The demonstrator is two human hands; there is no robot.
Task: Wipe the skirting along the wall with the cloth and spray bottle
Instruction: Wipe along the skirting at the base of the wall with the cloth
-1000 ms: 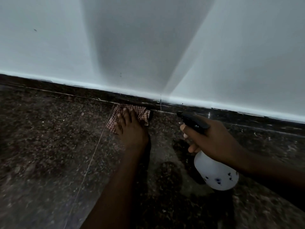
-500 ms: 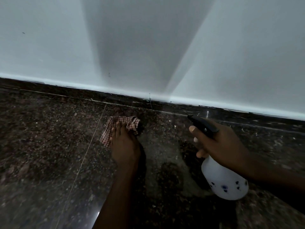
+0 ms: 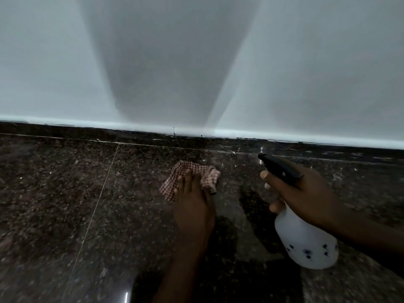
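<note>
My left hand (image 3: 192,204) presses the cloth (image 3: 188,172) flat-fingered onto the floor (image 3: 65,204) at centre frame, short of the skirting (image 3: 131,135). My right hand (image 3: 306,197) grips the bottle (image 3: 306,243) at lower right, nozzle (image 3: 262,156) pointing at it.

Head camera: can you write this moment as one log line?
left hand: rests on cloth, on floor short of skirting | right hand: holds spray bottle, nozzle toward skirting

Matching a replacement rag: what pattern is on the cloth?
The cloth has a small red-and-white check, shown best in the head view.
</note>
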